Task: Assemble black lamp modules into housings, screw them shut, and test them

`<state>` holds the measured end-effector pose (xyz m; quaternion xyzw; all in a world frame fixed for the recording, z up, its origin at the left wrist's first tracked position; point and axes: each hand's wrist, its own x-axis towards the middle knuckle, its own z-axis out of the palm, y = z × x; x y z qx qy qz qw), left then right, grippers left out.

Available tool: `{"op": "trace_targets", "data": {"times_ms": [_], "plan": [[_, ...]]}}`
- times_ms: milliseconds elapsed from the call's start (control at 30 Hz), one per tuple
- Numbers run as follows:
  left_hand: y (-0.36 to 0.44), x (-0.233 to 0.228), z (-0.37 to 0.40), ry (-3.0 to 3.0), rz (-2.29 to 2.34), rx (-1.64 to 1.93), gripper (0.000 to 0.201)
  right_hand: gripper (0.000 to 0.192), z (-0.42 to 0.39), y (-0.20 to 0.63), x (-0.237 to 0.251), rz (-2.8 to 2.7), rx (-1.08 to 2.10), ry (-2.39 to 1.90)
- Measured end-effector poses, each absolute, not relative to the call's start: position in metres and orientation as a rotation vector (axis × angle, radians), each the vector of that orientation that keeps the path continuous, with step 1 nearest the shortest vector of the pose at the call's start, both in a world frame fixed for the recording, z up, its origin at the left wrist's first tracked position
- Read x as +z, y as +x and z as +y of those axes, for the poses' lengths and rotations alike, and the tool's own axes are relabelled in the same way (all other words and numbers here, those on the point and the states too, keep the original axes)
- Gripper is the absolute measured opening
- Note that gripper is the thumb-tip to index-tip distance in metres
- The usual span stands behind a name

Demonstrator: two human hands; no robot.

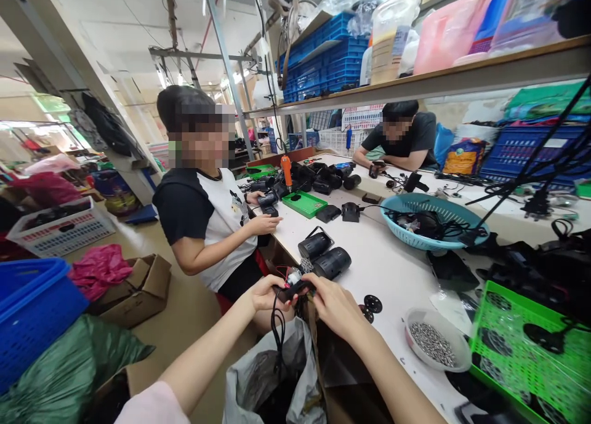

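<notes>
Lower centre, at the long white worktable's point(392, 270) edge in a cluttered workshop, left hand point(264, 293) and right hand point(333, 304) pinch a small black wired part point(295, 287); no writing is legible.

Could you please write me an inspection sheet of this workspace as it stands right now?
Surface: white table, crowded.
Job's things: small black part with red wires, held by both hands at the table edge; black cord hangs from it.
Clutter: two black cylinders, teal basket, bowl of metal bits, green tray.
Grippers: left hand and right hand both grip the part.
Cables: tangled in the basket.
Surroundings: two seated co-workers, grey bag, blue crates on the shelf.
</notes>
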<state>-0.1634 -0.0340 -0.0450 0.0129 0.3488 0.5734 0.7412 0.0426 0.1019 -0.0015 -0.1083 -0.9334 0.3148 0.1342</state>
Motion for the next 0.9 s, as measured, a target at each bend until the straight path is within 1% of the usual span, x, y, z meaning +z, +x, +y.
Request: {"op": "trace_targets", "data": {"times_ms": [67, 233, 300, 433, 533, 667, 833, 900], "plan": [[-0.165, -0.048, -0.034, 0.027, 0.754, 1.264, 0.062, 0.045, 0.102, 0.044, -0.001, -2.684, 0.930, -0.335], [-0.167, -0.047, -0.036, 0.032, 0.745, 1.282, 0.067, 0.020, 0.099, 0.056, -0.009, -2.630, 0.979, -0.440], [-0.167, -0.046, -0.037, 0.039, 0.754, 1.295, 0.070, 0.016, 0.101, 0.062, -0.019, -2.639, 0.994, -0.478], [-0.165, -0.041, -0.036, 0.051, 0.792, 1.315, 0.069, 0.018, 0.106, 0.073, -0.039, -2.624, 1.019, -0.571], [-0.159, -0.034, -0.034, 0.043, 0.838, 1.325, 0.066, 0.019, 0.108, 0.078, -0.043, -2.562, 1.069, -0.571], [-0.134, -0.021, -0.026, 0.013, 0.932, 1.359, 0.057, 0.022, 0.112, 0.080, -0.029, -2.378, 1.172, -0.538], [-0.063, -0.010, -0.011, 0.051, 1.052, 1.540, 0.034, 0.024, 0.115, 0.100, -0.002, -2.169, 1.240, -0.599], [-0.031, -0.007, -0.008, 0.089, 1.100, 1.632, 0.036, 0.022, 0.111, 0.117, 0.004, -2.101, 1.242, -0.637]]}}
